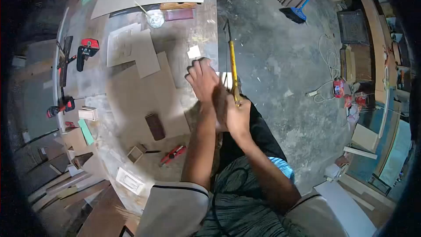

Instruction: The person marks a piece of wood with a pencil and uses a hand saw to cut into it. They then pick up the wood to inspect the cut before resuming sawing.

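My right hand (237,115) is wrapped round the handle end of a yellow hacksaw (233,63), whose frame points away from me along the table's right edge. My left hand (203,81) lies near that edge with its fingers bent, just left of the saw. A pale piece (226,80) shows between the hand and the saw; whether my left fingers press on it is hidden. Beyond the left fingertips sits a small white square (193,52) on the worktable (204,22).
Thin brown boards (127,87), a dark brown block (155,127) and a red tool (173,155) lie on the table. Red-black power tools (89,48) stand at its left side. A blue broom (298,14) and a coiled cable (329,61) are on the floor at right.
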A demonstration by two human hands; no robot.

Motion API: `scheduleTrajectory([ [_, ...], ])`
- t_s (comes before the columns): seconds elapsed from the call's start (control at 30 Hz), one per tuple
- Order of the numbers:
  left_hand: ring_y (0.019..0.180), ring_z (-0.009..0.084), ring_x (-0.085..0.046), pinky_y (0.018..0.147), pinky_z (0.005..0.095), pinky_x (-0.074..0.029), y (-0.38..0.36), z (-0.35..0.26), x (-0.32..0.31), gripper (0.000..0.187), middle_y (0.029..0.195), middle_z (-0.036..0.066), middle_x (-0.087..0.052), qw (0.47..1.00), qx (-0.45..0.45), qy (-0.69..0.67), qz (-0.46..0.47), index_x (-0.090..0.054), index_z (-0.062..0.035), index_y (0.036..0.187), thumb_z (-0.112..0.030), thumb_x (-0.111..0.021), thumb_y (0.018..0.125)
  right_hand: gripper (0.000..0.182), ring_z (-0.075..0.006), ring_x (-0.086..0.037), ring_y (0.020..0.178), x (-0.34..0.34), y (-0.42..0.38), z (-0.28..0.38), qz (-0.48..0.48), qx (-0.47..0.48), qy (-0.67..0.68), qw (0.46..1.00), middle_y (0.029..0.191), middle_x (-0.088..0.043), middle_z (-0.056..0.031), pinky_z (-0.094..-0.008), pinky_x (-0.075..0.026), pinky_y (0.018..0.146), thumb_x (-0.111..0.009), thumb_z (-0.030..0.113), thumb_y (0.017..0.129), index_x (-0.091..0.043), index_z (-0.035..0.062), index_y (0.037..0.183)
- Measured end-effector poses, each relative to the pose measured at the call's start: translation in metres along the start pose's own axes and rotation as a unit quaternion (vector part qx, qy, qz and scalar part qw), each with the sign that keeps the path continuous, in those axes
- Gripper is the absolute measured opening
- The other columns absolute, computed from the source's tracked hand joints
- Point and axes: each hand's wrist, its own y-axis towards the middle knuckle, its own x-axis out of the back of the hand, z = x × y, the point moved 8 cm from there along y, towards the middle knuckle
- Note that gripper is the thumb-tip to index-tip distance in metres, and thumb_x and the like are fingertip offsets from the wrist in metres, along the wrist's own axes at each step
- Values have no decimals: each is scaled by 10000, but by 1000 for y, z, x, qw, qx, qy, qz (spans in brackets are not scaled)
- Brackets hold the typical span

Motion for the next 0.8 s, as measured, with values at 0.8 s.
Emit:
scheduleTrajectory([
  [0.8, 1076, 312, -539, 908, 485, -387, -2, 0, 4, 227, 1094, 80, -560, 999, 3, -34, -33, -644, -158, 1138, -77, -590, 933, 305, -56, -456, 590, 5, -36, -14, 20, 34, -51, 998, 628, -510, 19, -328, -357, 512, -642, 140, 1012, -602, -19, 754],
])
